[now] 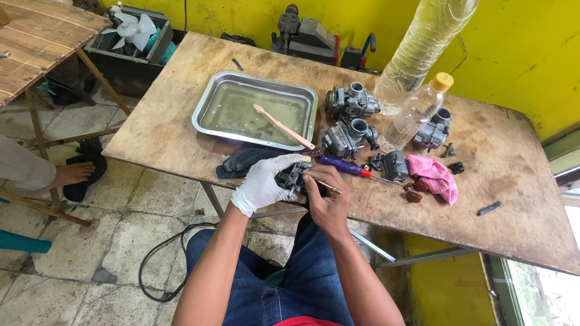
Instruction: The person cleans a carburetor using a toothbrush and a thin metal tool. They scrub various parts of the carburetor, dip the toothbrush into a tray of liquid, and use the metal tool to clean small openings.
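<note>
Yellow walls back a worn wooden bench (501, 199) on a cracked tile floor. Shallow steel tray (202, 118) of cloudy liquid sits on the bench, a pale toothbrush (283, 127) lying across its near rim. Large clear plastic bottle (423, 42) leans by the wall; a small clear bottle with yellow cap (417, 111) stands before it. Three grey metal carburetors (350, 121) sit just right of the tray. Pink cloth (432, 175) lies farther right. Purple-handled screwdriver (344, 165) lies between them.

At the near edge, white-gloved left hand (263, 184) has its fingers wrapped around a dark carburetor body (294, 176). Bare right hand (326, 202) pinches a thin metal tool (323, 186), tip at that body.
</note>
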